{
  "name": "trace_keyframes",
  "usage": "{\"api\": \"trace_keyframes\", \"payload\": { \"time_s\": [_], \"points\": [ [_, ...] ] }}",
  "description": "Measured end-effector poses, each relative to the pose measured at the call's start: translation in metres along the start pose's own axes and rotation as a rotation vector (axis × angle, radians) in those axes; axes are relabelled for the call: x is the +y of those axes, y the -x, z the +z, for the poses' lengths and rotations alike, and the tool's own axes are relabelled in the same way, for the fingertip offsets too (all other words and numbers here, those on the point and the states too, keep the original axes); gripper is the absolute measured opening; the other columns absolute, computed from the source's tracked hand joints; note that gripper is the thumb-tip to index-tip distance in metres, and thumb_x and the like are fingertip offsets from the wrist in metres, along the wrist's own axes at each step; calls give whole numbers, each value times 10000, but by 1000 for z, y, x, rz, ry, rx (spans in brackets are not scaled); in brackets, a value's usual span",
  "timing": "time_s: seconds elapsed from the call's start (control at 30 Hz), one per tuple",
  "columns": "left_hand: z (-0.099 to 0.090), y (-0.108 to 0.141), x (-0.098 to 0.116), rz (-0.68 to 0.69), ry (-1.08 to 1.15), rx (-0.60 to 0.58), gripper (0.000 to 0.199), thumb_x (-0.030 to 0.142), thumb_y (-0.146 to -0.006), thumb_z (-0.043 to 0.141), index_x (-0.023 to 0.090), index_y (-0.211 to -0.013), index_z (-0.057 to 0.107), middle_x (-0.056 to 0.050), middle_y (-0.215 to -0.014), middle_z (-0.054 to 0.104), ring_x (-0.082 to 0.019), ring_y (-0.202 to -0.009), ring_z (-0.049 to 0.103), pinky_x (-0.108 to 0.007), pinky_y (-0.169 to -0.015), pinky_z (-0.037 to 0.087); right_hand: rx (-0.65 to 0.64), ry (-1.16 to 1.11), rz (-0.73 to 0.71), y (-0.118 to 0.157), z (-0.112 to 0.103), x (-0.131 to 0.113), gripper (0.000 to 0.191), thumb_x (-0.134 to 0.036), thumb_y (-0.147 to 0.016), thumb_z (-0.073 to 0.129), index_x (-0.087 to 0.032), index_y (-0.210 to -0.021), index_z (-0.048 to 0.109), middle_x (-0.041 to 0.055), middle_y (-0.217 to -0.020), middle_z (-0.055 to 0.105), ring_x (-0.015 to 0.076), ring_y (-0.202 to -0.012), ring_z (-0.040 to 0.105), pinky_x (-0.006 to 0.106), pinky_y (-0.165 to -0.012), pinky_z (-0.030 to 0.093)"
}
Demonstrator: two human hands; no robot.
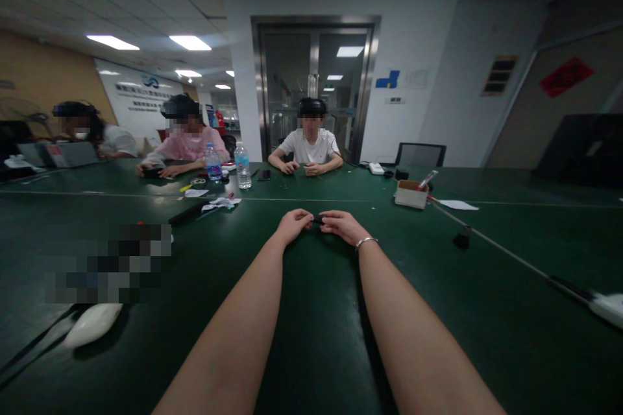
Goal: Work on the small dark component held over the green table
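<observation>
Between my two hands is a small black object, held just above or on the green table; its exact shape is too small to make out. My left hand pinches its left end with the fingertips. The right end is gripped by my right hand, whose fingers are bent around it. A silver bracelet circles my right wrist. Both forearms reach forward over the table.
Two water bottles stand at the back left, near crumpled paper. A small box with a pen, a black object and a cable lie right. A white pouch-like item lies left. Three people sit beyond.
</observation>
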State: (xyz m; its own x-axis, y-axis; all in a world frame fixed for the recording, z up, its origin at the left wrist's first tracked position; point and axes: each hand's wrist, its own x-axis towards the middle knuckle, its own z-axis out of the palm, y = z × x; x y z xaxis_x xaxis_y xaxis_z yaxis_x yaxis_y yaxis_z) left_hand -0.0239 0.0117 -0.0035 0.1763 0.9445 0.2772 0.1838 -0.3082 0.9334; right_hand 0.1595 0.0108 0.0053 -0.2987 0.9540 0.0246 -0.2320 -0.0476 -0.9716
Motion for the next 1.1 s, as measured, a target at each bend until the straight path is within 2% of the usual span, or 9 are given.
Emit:
{"api": "trace_keyframes", "payload": {
  "time_s": [0.17, 0.3, 0.43, 0.63, 0.87, 1.1],
  "points": [
    [-2, -3, -5, 11, -71, 23, 274, 378, -726, 626, 133, -849, 640, -57, -773, 653, -139, -688, 594, -265, -659, 453, 4, 10, 3, 1, 1, -1, 197, 23, -764, 576, -68, -930, 632, 75, -753, 681, 118, -580, 664, 205, -599, 578],
    [-1, -2, -4, 46, -11, 22, 311, 377, -711, 640, 140, -912, 626, -38, -737, 642, -124, -634, 581, -260, -638, 454, 8, 4, 8, 0, 1, -1, 201, 23, -750, 596, -67, -926, 629, 72, -754, 679, 116, -562, 661, 204, -588, 576],
    [0, -1, -3, 44, 24, 13, 308, 400, -709, 639, 140, -874, 634, -41, -738, 645, -122, -634, 576, -261, -644, 457, -1, 1, 5, 1, 0, -1, 211, 8, -735, 630, -75, -929, 639, 71, -756, 680, 116, -572, 663, 208, -606, 577],
    [-2, -3, -7, 65, -58, 11, 295, 307, -656, 693, 143, -900, 663, -32, -729, 641, -125, -657, 574, -257, -666, 451, -3, 11, 4, 1, 0, -1, 206, 6, -739, 632, -70, -931, 642, 72, -733, 679, 115, -571, 661, 207, -602, 578],
    [-2, -4, -8, 44, -21, 1, 293, 326, -680, 674, 125, -892, 661, -56, -752, 659, -135, -660, 592, -275, -682, 459, -5, -4, 0, 1, 0, -1, 193, 13, -746, 609, -70, -917, 642, 82, -784, 685, 114, -577, 663, 208, -607, 579],
    [-3, -4, -7, 65, -87, 23, 289, 339, -681, 673, 141, -891, 675, -63, -794, 665, -150, -705, 597, -286, -709, 457, 0, 5, 3, 0, 0, -1, 199, 2, -739, 629, -75, -923, 642, 88, -807, 684, 115, -583, 664, 213, -609, 579]
  ]
}}
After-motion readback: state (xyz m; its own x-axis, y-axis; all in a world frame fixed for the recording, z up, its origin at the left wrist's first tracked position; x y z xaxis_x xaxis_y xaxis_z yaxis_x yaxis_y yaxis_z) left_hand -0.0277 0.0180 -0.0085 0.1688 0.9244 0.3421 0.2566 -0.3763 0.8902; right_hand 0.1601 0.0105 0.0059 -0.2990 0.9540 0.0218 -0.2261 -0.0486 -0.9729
